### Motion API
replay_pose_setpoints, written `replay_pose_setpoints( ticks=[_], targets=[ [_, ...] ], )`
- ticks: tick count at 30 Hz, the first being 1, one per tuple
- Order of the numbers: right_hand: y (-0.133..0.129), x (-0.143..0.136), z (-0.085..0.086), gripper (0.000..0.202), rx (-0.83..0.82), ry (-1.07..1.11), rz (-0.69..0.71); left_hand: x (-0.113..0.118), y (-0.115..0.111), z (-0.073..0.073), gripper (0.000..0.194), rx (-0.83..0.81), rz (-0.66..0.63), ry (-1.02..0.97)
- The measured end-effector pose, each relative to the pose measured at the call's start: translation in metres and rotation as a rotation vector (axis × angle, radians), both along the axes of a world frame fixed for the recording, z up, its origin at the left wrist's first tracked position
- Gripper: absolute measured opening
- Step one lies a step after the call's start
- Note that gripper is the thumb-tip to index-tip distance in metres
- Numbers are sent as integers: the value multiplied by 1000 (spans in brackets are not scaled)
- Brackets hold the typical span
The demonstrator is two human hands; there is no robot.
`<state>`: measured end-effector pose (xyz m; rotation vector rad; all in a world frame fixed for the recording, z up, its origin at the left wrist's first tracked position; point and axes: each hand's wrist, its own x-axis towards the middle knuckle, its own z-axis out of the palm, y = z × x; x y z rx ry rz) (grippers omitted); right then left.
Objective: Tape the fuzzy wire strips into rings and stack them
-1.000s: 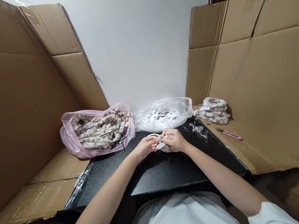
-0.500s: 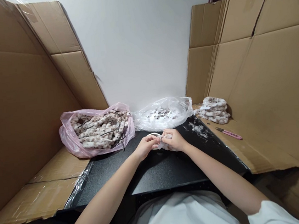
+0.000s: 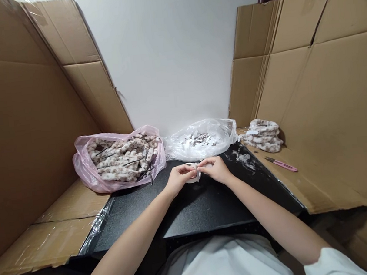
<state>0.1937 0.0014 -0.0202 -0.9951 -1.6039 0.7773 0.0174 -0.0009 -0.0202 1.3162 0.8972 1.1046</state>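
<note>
Over the black tabletop (image 3: 191, 211), my left hand (image 3: 180, 178) pinches a small white ring-shaped band (image 3: 192, 180). My right hand (image 3: 216, 170) is close beside it, thumb and finger pressed together at the band's right side. The fingertips of both hands nearly meet there. A whitish piece shows partly under my right fingers; its details are too small to tell. Behind my hands lies a clear plastic bag (image 3: 185, 152) with small white and dark pieces inside.
A pink bag (image 3: 84, 176) of fluffy brown-and-white strips with dark cords lies at left. At right, fluffy bands (image 3: 264, 137) are stacked near pink-handled snips (image 3: 284, 165). White fluff (image 3: 245, 159) lies on the tabletop. Cardboard walls (image 3: 341, 108) stand on both sides.
My fingertips have shifted slightly at the band, and my right fingers now pinch closer to my left ones. The fluffy whitish part under my right hand shows less.
</note>
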Motion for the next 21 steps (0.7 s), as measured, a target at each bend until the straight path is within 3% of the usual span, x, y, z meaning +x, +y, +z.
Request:
replay_pose_setpoints(
  ticks=[11, 17, 21],
  targets=[
    [0, -1, -1, 12, 46, 25, 200, -1, 2, -1, 45, -73, 2, -63],
    [-3, -2, -1, 15, -9, 51, 131, -1, 5, -5, 29, -99, -32, -88],
    [-5, -4, 0, 13, -14, 59, 98, 0, 4, -6, 30, -124, -30, -106]
  ],
)
